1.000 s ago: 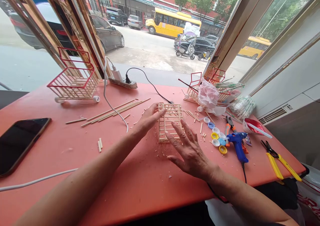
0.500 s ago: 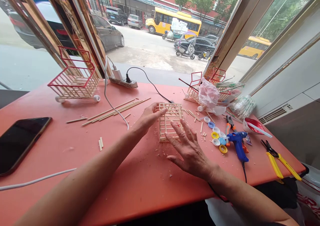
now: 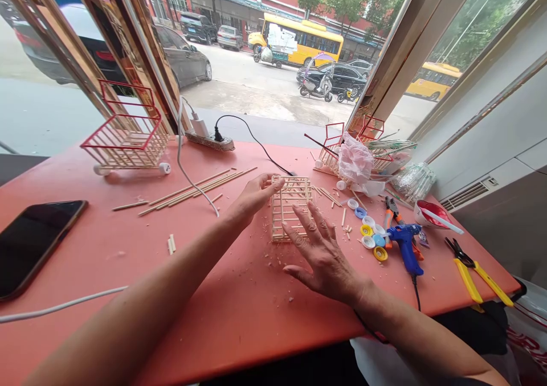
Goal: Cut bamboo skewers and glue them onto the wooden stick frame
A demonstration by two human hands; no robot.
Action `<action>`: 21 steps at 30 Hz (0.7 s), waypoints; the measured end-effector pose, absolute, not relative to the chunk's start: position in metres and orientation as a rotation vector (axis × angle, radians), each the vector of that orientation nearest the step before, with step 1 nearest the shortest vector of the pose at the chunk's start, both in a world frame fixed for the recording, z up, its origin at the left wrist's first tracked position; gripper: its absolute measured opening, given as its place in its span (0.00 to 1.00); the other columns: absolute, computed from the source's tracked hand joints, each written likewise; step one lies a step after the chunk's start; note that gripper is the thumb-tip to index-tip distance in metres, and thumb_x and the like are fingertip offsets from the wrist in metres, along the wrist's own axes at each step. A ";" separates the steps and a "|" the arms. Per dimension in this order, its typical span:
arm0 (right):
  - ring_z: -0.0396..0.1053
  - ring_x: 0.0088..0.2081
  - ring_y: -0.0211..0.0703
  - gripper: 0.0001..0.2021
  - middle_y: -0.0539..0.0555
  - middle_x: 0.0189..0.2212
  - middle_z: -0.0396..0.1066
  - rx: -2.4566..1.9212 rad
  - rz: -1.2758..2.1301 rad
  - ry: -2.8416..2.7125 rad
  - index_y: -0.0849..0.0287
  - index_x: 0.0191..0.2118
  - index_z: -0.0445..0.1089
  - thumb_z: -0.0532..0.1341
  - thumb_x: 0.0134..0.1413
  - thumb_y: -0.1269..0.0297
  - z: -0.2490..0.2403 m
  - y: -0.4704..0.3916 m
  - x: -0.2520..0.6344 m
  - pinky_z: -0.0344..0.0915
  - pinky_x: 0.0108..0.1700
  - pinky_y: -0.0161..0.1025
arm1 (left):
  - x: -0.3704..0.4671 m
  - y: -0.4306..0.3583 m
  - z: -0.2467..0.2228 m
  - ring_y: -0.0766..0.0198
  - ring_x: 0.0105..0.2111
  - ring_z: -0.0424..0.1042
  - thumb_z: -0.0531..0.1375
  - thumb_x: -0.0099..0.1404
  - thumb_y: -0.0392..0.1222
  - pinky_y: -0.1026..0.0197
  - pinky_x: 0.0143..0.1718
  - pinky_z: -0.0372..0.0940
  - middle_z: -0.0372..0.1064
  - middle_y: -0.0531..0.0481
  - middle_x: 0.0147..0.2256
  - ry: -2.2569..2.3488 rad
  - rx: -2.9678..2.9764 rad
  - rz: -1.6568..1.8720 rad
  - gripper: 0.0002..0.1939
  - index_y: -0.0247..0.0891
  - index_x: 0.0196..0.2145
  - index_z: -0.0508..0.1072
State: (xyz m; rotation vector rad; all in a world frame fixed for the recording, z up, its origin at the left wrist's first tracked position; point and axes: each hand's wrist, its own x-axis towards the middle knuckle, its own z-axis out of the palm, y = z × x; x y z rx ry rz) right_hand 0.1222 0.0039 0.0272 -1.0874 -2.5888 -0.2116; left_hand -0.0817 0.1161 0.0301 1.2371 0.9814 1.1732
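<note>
A small basket frame of thin wooden sticks (image 3: pixel 290 218) stands on the orange tabletop in front of me. My left hand (image 3: pixel 255 197) grips its far left corner, thumb on top and the other fingers partly hidden behind it. Over the frame's near right side, my right hand (image 3: pixel 320 249) is spread with its fingers apart, holding nothing. Its fingertips are over or against the sticks; I cannot tell if they touch. Wood crumbs and short stick ends (image 3: pixel 348 230) lie about the frame.
Right of the frame lie bottle caps (image 3: pixel 367 230), a blue glue gun (image 3: pixel 408 246) and yellow-handled pliers (image 3: pixel 474 272). Long sticks (image 3: pixel 199 189) and a phone (image 3: pixel 36 243) lie left. A red-rimmed stick cart (image 3: pixel 130 132) stands behind, near a power strip (image 3: pixel 209 140).
Both hands and the stick frame hold nearly the same place. Outside the window, a loaded three-wheeler has moved left past the yellow bus.
</note>
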 end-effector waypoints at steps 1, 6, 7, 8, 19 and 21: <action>0.27 0.76 0.66 0.34 0.68 0.75 0.43 -1.086 -0.213 -2.588 0.62 0.70 0.58 0.59 0.67 0.47 0.027 0.004 0.122 0.48 0.70 0.66 | -0.082 0.117 0.029 0.45 0.52 0.73 0.69 0.56 0.63 0.46 0.55 0.65 0.78 0.41 0.46 0.972 1.240 1.158 0.29 0.38 0.45 0.77; 0.28 0.76 0.67 0.34 0.68 0.75 0.42 -1.089 -0.211 -2.594 0.61 0.71 0.58 0.59 0.67 0.47 0.026 0.004 0.122 0.49 0.69 0.67 | -0.081 0.118 0.028 0.46 0.51 0.74 0.68 0.56 0.64 0.46 0.54 0.66 0.78 0.41 0.45 0.979 1.261 1.127 0.29 0.38 0.45 0.76; 0.28 0.76 0.67 0.34 0.68 0.75 0.43 -1.092 -0.211 -2.593 0.61 0.71 0.58 0.60 0.67 0.47 0.026 0.004 0.122 0.49 0.69 0.67 | -0.080 0.118 0.028 0.46 0.50 0.74 0.68 0.56 0.64 0.46 0.53 0.65 0.78 0.41 0.45 0.990 1.264 1.130 0.29 0.37 0.45 0.76; 0.28 0.76 0.67 0.34 0.68 0.75 0.43 -1.093 -0.213 -2.591 0.61 0.70 0.58 0.60 0.66 0.48 0.027 0.004 0.121 0.49 0.69 0.66 | -0.080 0.117 0.029 0.46 0.50 0.74 0.67 0.56 0.64 0.47 0.53 0.65 0.78 0.41 0.45 1.002 1.266 1.131 0.29 0.37 0.45 0.76; 0.29 0.76 0.67 0.34 0.68 0.75 0.42 -1.074 -0.242 -2.570 0.64 0.70 0.59 0.60 0.66 0.47 0.025 0.005 0.122 0.48 0.70 0.65 | -0.081 0.120 0.028 0.50 0.43 0.74 0.69 0.53 0.65 0.51 0.46 0.65 0.77 0.45 0.39 1.011 1.234 1.108 0.29 0.39 0.40 0.75; 0.29 0.76 0.66 0.35 0.69 0.75 0.42 -1.080 -0.240 -2.553 0.63 0.70 0.58 0.60 0.66 0.47 0.025 0.005 0.123 0.48 0.70 0.65 | -0.081 0.120 0.028 0.50 0.43 0.74 0.69 0.53 0.65 0.51 0.46 0.65 0.77 0.45 0.39 1.015 1.238 1.099 0.28 0.39 0.39 0.75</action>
